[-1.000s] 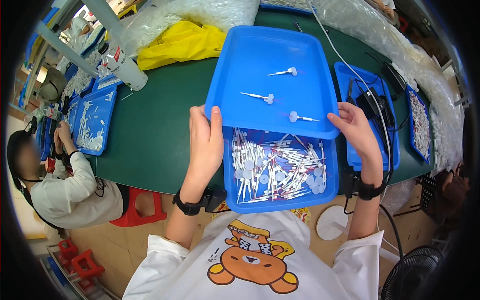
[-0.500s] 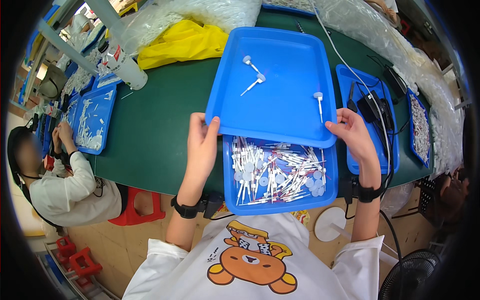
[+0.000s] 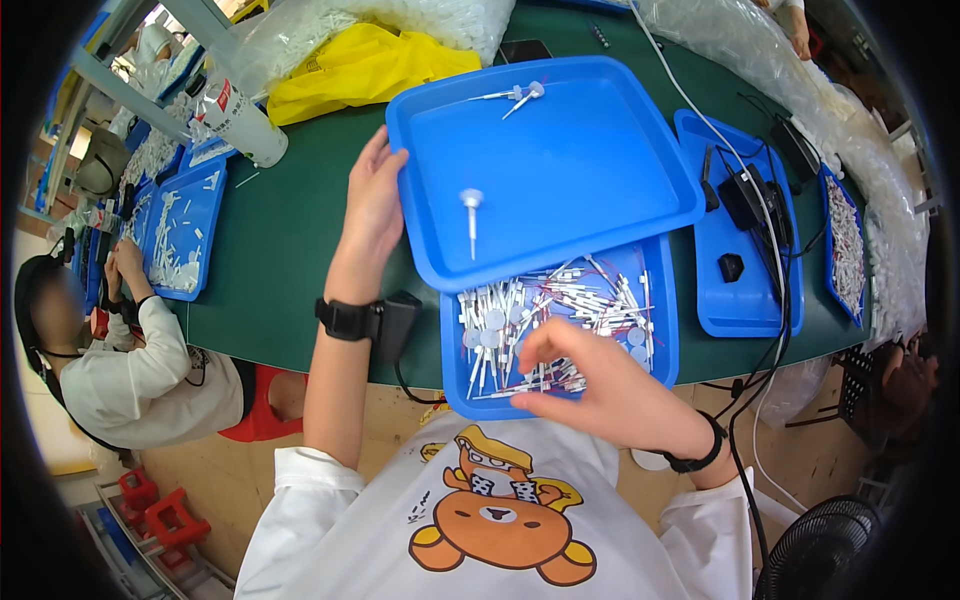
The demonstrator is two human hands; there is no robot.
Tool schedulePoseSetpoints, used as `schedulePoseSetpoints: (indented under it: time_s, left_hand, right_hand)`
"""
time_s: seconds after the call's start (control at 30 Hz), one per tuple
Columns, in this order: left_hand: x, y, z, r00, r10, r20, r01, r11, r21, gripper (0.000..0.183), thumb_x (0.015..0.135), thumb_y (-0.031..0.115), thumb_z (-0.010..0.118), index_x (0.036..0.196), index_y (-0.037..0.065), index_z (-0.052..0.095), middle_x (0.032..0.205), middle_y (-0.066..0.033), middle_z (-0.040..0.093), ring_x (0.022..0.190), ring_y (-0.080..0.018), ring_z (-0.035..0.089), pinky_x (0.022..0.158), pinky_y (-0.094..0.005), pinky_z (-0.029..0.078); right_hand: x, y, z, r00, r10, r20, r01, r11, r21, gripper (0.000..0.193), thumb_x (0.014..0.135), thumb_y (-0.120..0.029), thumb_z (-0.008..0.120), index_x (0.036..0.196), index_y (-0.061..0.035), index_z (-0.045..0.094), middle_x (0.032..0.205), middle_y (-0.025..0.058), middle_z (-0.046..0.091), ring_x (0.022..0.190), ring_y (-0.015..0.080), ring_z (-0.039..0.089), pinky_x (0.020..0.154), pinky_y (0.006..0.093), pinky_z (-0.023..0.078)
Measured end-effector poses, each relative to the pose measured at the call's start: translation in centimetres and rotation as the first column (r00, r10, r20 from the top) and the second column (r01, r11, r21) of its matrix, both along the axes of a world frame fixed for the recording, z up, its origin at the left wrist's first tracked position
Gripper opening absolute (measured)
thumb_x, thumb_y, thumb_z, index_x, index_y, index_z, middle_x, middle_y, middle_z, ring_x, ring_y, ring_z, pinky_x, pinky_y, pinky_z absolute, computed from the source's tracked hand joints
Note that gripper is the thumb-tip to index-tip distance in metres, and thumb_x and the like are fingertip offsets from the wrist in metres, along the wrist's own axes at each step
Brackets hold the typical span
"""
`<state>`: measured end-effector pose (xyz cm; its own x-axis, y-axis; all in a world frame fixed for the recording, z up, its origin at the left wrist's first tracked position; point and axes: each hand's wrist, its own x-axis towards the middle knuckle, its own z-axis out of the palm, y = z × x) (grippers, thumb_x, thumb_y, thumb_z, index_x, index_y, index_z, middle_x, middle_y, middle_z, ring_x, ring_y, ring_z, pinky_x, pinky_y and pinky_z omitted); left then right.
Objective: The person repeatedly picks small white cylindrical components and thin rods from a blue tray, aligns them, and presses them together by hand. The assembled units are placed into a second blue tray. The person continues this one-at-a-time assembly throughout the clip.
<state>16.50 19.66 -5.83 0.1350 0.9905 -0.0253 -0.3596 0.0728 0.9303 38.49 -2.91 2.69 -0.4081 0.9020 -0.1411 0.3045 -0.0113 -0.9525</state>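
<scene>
My left hand (image 3: 376, 195) grips the left rim of a blue tray (image 3: 570, 170), thumb at the edge. This tray is tilted and overlaps the far part of a second blue tray (image 3: 661, 290) below. Three white stick-like parts with round heads lie in the upper one: a single part (image 3: 472, 212) near its front left and a pair (image 3: 532, 92) at the far side. My right hand (image 3: 610, 390) hovers over the near side of the lower tray, thumb and fingers curved apart, with nothing seen between them. Many similar white sticks (image 3: 590, 305) and pale discs fill that tray.
To the right, a blue tray (image 3: 740, 310) holds black adapters and cables. Beyond it is a tray of small parts (image 3: 843, 240). A bottle (image 3: 240, 125), a yellow bag (image 3: 370, 75) and clear plastic bags lie at the back. At left, a co-worker (image 3: 130, 350) sits by another tray (image 3: 185, 235).
My right hand has let go of the upper tray and moved down-left over the lower one. The upper tray has turned and shifted; its loose parts have slid. My left hand moved up its side.
</scene>
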Motion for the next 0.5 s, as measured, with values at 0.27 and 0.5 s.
schedulePoseSetpoints:
  time_s: [0.27, 0.5]
  left_hand:
    - [-1.5, -6.4, 2.4, 0.853, 0.041, -0.521, 0.010, 0.995, 0.096, 0.096, 0.087, 0.020, 0.080, 0.155, -0.011, 0.019, 0.151, -0.0277, 0.041, 0.139, -0.0306, 0.046, 0.114, -0.0398, 0.039]
    - [-1.8, -8.0, 1.3, 0.908, -0.046, -0.417, 0.093, 0.991, 0.095, 0.065, 0.097, -0.003, 0.055, 0.155, -0.008, 0.025, 0.153, -0.0270, 0.040, 0.138, -0.0274, 0.047, 0.115, -0.0356, 0.037]
  right_hand:
    - [4.0, -4.8, 0.3, 0.737, -0.469, 0.486, 0.343, 0.880, 0.328, 0.021, 0.087, -0.012, 0.072, 0.101, 0.0023, 0.063, 0.097, 0.0173, 0.063, 0.095, 0.0352, 0.061, 0.085, 0.0430, 0.048]
    - [5.3, -5.3, -2.1, 0.555, -0.596, 0.580, 0.399, 0.803, 0.443, 0.019, 0.086, -0.001, 0.068, 0.105, -0.0001, 0.065, 0.100, 0.0148, 0.062, 0.097, 0.0340, 0.058, 0.085, 0.0409, 0.046]
